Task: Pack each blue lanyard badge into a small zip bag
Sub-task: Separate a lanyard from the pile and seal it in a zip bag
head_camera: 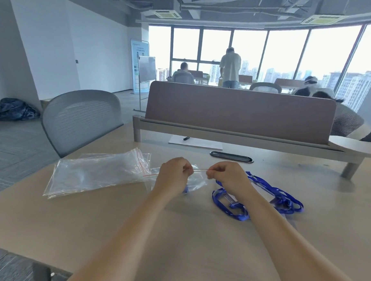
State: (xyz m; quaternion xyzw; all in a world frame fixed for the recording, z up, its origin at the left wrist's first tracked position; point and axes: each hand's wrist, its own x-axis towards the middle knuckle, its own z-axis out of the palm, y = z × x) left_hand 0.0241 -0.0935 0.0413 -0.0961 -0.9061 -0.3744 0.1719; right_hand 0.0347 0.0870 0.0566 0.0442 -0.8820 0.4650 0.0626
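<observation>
My left hand (175, 172) and my right hand (226, 174) pinch the red-lined top edge of a small clear zip bag (198, 181), held just above the beige table (142, 237). A bit of blue lanyard shows inside the bag's lower left, below my left hand. To the right of my right wrist a tangle of blue lanyard badges (268, 197) lies loose on the table. At the left a pile of empty clear zip bags (92, 173) with red seal lines lies flat.
A brown desk divider (243, 114) runs across the far side of the table, with a white sheet of paper (196, 142) and a black cable slot (231, 156) in front of it. A grey mesh chair (79, 120) stands at the left. People sit and stand beyond the divider.
</observation>
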